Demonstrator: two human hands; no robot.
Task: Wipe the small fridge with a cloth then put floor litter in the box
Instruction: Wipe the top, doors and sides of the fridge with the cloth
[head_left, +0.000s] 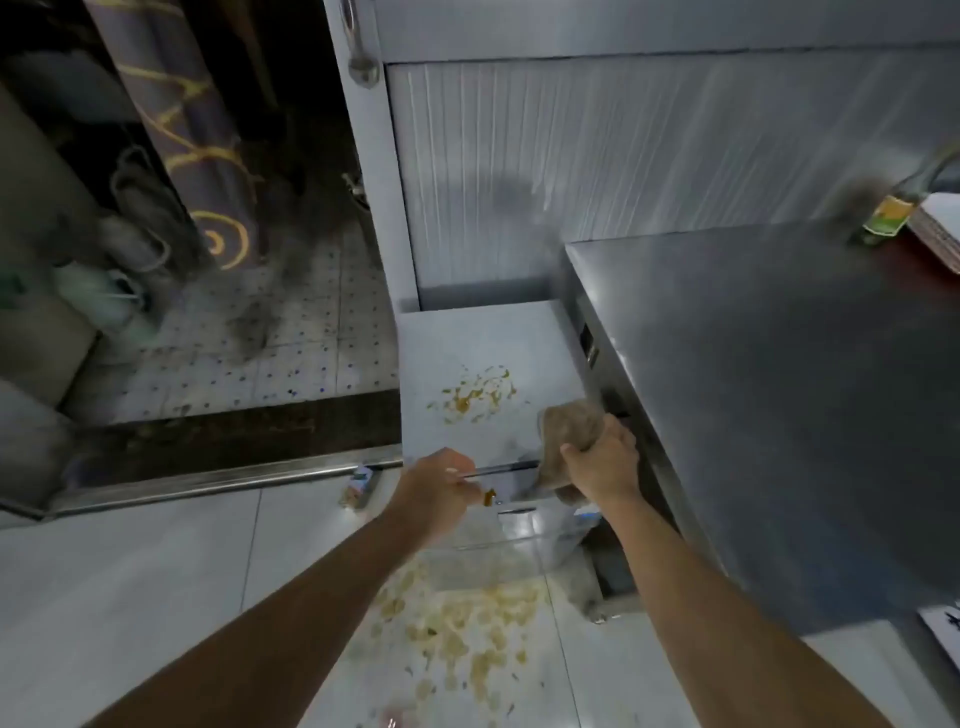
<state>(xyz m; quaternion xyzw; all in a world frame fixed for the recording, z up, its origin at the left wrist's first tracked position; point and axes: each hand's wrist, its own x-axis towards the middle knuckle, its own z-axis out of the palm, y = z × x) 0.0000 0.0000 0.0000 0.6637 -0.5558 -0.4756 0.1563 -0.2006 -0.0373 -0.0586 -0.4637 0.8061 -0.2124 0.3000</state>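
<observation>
Atop the small fridge (483, 358), right hand (602, 462) bunching the cloth (569, 431) should sweep over the orange stain (475, 397); left hand (441, 483) pinches a thin rod (501, 470)

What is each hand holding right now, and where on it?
The right hand grips the bunched brown cloth at its near end. The left hand holds the fridge's metal door handle at its left end.

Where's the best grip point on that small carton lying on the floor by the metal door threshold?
Take the small carton across its narrow sides, coming straight down from above. It lies flat on the floor tile close against the metal threshold, so a reach from the far side looks blocked. The left hand is nearest, but it grips a thin metal piece. The blur hides the carton's exact edges.
</observation>
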